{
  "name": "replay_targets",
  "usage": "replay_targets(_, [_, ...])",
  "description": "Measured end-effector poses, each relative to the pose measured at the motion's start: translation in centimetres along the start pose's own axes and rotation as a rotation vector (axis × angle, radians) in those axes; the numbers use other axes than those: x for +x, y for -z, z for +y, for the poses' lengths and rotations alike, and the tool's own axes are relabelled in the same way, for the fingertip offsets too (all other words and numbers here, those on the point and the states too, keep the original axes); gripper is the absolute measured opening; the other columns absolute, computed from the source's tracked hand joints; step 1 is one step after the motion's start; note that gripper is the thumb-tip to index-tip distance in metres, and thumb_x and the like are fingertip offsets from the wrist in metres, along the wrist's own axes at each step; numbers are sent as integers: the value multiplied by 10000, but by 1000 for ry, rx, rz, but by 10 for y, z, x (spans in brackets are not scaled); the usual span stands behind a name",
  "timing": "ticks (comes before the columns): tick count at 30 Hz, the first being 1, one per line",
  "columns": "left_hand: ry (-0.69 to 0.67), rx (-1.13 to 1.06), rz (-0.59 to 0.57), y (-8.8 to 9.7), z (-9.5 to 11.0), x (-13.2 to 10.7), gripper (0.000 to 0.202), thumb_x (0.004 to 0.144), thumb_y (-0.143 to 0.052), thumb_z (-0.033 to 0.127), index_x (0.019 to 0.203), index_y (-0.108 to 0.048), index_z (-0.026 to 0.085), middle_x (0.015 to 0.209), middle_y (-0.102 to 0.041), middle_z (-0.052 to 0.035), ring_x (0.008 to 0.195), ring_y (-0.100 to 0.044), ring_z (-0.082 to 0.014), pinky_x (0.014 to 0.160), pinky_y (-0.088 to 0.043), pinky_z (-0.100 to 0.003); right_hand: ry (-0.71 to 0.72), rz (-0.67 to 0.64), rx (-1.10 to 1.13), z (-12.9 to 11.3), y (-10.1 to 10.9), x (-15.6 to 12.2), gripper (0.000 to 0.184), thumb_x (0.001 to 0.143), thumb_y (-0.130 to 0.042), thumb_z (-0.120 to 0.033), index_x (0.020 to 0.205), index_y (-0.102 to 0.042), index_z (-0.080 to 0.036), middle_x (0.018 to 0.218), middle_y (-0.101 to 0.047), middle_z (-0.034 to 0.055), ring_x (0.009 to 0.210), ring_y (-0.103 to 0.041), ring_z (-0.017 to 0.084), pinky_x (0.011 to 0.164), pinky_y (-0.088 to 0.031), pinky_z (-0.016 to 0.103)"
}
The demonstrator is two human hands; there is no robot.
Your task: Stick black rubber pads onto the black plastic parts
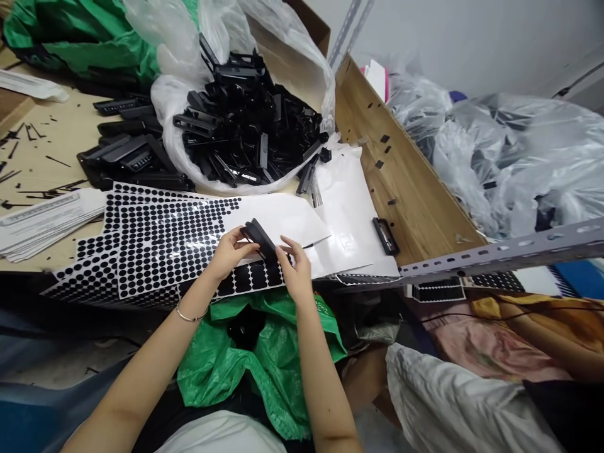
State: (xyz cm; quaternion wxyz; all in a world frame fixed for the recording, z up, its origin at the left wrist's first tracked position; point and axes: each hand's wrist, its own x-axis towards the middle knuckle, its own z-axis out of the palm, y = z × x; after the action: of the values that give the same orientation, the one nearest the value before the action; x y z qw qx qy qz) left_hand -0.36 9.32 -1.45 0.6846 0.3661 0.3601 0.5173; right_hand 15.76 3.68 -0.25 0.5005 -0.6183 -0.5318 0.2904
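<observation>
My left hand (229, 251) and my right hand (296, 272) are both closed on one small black plastic part (258, 239), held just above the table's front edge. The left grips its upper left end, the right pinches its lower right end. A thin dark tool (315, 243) pokes out to the right from my right fingers. Under my hands lie white sheets of black round stickers (155, 242), overlapping in a stack. A thin bracelet (187, 316) sits on my left wrist.
A clear plastic bag full of black plastic parts (240, 126) stands behind the sheets, with more parts (127, 157) piled to its left. A single black part (385, 236) lies at the right. A green sack (264, 358) hangs below the table edge. A stack of paper (42, 223) lies far left.
</observation>
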Motion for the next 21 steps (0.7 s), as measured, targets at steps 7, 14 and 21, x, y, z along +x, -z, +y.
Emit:
replay_targets(7, [-60,-118,95,4,-4,3,361,538,-865,190,836,-663,173,822,-707,-17,798,-680,-171,764,-591,-309,105,148,-581,30,42,-7,207,848,-605,-328,974,-729,-222,1059,-619,134,966,-517,312,927,-400,564])
replay_targets(14, [-39,-69,61,2,-4,2,380,515,-888,216,833,-685,173,852,-726,-33,767,-689,-172,738,-587,-292,73,154,-446,42,29,-3,223,834,-630,-380,962,-753,-245,1038,-618,100,1002,-517,295,940,-412,512])
replay_targets(21, [-39,-7,60,3,-5,0,415,510,-896,257,858,-689,163,865,-730,-45,768,-684,-173,727,-584,-276,47,229,-470,39,21,-4,258,808,-658,-294,1029,-727,-180,1061,-635,126,1006,-539,287,954,-425,475])
